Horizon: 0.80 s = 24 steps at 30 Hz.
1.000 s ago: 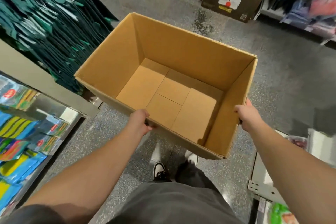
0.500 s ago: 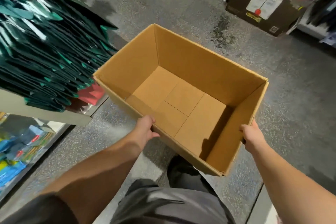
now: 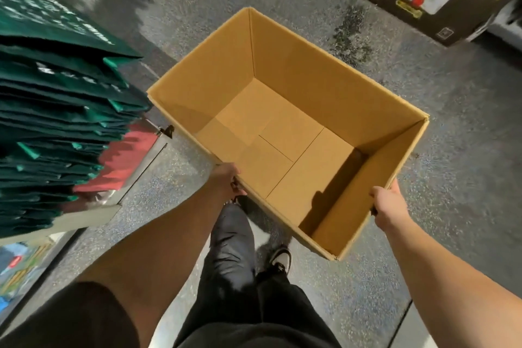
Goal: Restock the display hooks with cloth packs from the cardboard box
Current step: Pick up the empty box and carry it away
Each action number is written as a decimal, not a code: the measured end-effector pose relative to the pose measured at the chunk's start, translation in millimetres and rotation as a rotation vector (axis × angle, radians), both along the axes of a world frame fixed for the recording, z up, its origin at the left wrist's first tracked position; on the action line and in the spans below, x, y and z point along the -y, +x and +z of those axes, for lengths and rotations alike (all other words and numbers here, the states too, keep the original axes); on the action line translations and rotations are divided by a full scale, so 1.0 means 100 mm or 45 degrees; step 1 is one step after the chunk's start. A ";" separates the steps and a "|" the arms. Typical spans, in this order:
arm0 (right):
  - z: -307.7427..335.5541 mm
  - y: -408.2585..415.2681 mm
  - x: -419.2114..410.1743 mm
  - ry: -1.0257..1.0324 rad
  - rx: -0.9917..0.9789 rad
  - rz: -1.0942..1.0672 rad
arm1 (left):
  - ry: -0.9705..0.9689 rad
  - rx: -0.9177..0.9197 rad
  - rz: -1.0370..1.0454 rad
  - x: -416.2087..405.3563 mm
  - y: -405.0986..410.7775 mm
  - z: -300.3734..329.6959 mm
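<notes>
Person stands over own legs and a shoe (image 3: 279,258) on the speckled floor (image 3: 452,150), carrying the cardboard box (image 3: 296,87) in front of the body, clear of the ground.

Grip, left hand (image 3: 226,181): fingers curl round the near long edge, close to the middle of that wall, thumb side up. Grip, right hand (image 3: 388,206): clamps the right short wall near its near corner, fingers wrapped outside and mostly hidden, thumb on the rim.

Between the two grips the box tilts, open top toward the head. Inside: bare base flaps only, no cloth packs visible. Judgement: the box is emptied, so restocking looks done or nearly so, and the step in hand is carrying the box away.

Left of the left-hand grip, near but apart from the box corner, green packs (image 3: 56,121) hang in dense rows, a red pack (image 3: 124,161) below them. Hooks themselves not visible.

To do this well, probably: keep both holds firm on the thin walls, since an empty box flexes; swing the far left corner wide of the hanging packs.

Beyond the far wall, well apart: a dark display stand (image 3: 440,0).
</notes>
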State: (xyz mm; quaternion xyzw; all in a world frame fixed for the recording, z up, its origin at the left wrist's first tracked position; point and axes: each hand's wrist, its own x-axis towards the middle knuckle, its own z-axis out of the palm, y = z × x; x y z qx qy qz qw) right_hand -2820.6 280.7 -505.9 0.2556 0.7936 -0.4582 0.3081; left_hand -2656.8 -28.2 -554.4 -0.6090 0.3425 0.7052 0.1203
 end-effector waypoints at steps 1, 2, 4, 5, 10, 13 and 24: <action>-0.07 -0.09 0.12 0.003 -0.001 -0.010 | -0.010 -0.002 0.008 0.14 -0.11 -0.08; -0.15 -0.20 0.26 0.005 0.002 -0.019 | -0.009 -0.006 0.018 0.28 -0.22 -0.19; -0.31 -0.41 0.54 0.008 -0.003 -0.048 | 0.022 -0.004 0.013 0.58 -0.47 -0.37; -0.40 -0.52 0.72 0.000 -0.001 -0.066 | 0.033 0.012 0.021 0.75 -0.60 -0.47; -0.93 -0.93 1.67 -0.025 0.055 -0.152 | -0.003 0.136 0.090 1.71 -1.15 -0.89; -1.23 -1.10 2.27 -0.062 0.076 -0.168 | -0.026 0.168 0.108 2.32 -1.33 -1.17; -2.57 -1.63 4.06 -0.131 0.075 -0.046 | -0.241 0.231 0.579 3.77 -1.52 -2.19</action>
